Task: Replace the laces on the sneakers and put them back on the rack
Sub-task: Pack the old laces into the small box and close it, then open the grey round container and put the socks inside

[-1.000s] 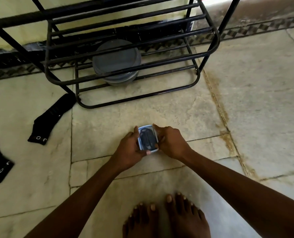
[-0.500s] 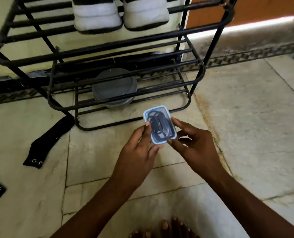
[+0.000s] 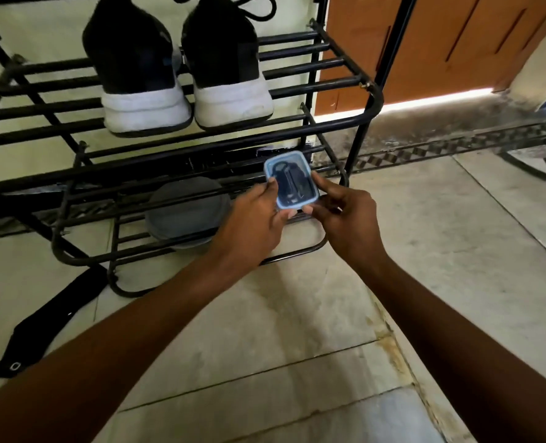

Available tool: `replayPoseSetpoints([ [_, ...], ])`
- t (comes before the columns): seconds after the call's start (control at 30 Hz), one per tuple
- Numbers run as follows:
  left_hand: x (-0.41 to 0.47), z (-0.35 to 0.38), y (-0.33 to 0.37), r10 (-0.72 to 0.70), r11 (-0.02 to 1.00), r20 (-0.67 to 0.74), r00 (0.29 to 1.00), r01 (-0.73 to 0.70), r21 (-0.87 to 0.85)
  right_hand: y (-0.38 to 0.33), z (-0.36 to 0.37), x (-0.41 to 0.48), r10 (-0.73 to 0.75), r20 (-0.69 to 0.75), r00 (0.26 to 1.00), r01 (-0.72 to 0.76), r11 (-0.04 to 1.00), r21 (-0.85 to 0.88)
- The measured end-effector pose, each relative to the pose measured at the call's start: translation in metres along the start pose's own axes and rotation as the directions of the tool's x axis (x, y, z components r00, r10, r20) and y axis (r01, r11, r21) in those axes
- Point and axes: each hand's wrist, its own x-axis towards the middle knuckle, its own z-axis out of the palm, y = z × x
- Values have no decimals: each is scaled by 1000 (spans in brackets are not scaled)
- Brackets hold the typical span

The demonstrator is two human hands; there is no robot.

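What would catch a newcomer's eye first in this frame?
A small clear box with a blue rim and something dark inside is pinched between the left hand and the right hand mid-frame, in front of the black metal rack. Upper left, a pair of black sneakers with white heels sits on a rack shelf.

Two sneakers (image 3: pixel 140 68), one black pair with white soles. One knot of black laces (image 3: pixel 246 12) shows above one sneaker; the strands cannot be counted. One rack (image 3: pixel 345 118) of black metal, with at least three tiers in view. One small blue-rimmed box (image 3: pixel 291 180); the dark items inside cannot be counted. Two hands, one left hand (image 3: pixel 252 225) and one right hand (image 3: pixel 348 219), with two forearms. One grey round tub (image 3: pixel 185 212). One black strap (image 3: pixel 51 321), bearing one visible eyelet (image 3: pixel 14 366). One door (image 3: pixel 441 43). Several floor slabs (image 3: pixel 297 314); no firm count, as their edges run out of view.
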Motion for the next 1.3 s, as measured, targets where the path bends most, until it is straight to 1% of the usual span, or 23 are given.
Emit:
replayPoseSetpoints([
  [0.1,30,16,-15,36,999,27,999,-37,17,12,4,23,-28,-20,999,26,997,-77],
  [0.2,55,29,-23,31,999,39,999,-32,33,22,7,48,-48,-17,999,45,990,-135],
  [0.37,77,41,-21,-84,995,-56,995,81,-58,23,13,74,-62,21,998,65,969,-237],
  [0.47,83,45,-24,-93,995,-81,992,91,-30,21,15,82,-41,48,998,52,964,-260],
  [0.6,87,47,-24,-102,994,-97,990,99,-38,20,15,85,-14,29,999,21,959,-283],
  [0.77,85,45,-21,-83,991,-111,990,71,-112,17,13,79,-61,28,998,66,960,-271],
  [0.93,75,41,-18,-106,968,-96,990,81,-236,16,9,60,-44,-103,994,21,975,-221],
  [1.03,66,41,-16,-126,965,-122,985,93,-245,19,10,45,-67,-98,993,46,978,-204],
  [1.17,45,36,-15,-231,939,-213,949,159,-306,21,17,16,-116,-177,977,80,976,-202],
  [1.3,3,18,-12,-239,924,-317,918,115,-365,15,28,-16,-181,-165,970,159,978,-137],
])
